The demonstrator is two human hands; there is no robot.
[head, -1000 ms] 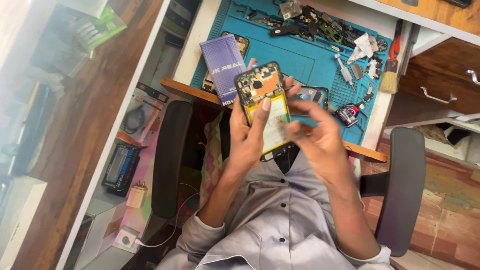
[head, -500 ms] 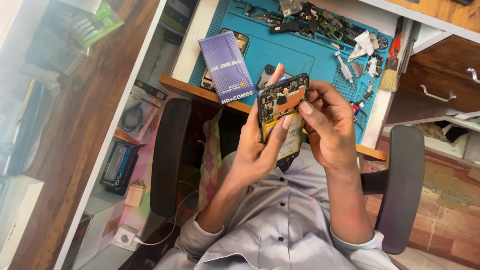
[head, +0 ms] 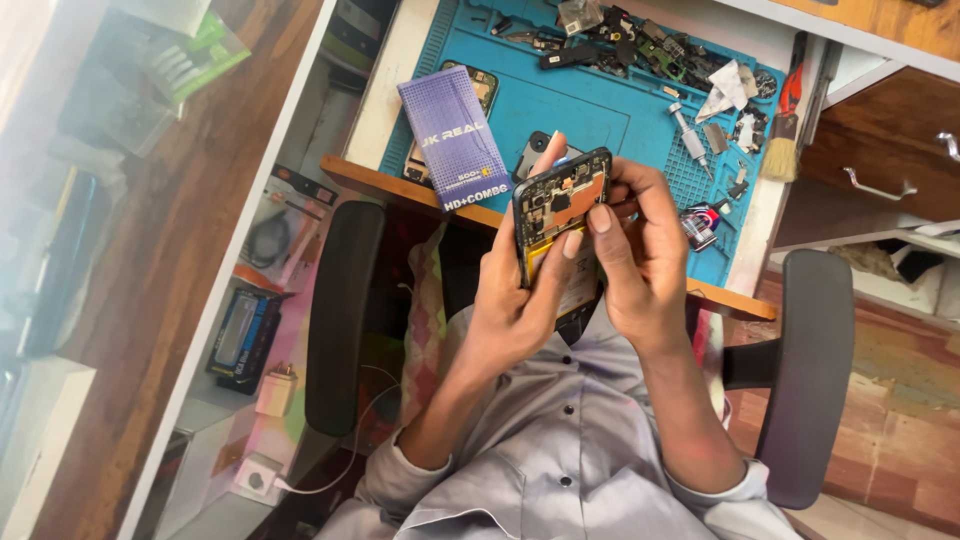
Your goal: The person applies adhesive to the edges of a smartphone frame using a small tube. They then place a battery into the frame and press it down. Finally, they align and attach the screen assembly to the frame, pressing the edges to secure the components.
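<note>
Grey shirt [head: 560, 470] fills the near edge of the view, sleeves rolled at both forearms. Person seated in a black chair [head: 800, 370], armrests on either side.

Left hand [head: 515, 300] wraps the opened phone [head: 562, 225] from below and from its left side, thumb laid across the yellow lower part. Right hand [head: 640, 250] closes on the phone's right edge, fingers curled round the top corner, one fingertip pressing the exposed inside near the middle. Both hands hold the phone firmly (back cover off; dark circuit parts and an orange patch show at the top). Phone is upright, slightly tilted, held above the lap just in front of the desk edge.

Beyond the hands: wooden desk edge [head: 370, 178], then a blue work mat [head: 590, 105]. Purple box [head: 455, 135] lies on the mat's near left corner, overhanging the edge. Brush [head: 783, 140] with red handle sits at the mat's right. Small dark parts [head: 640, 45] heap at the far end (too small to tell apart). Drawer [head: 880, 160] with metal handle at far right.
</note>
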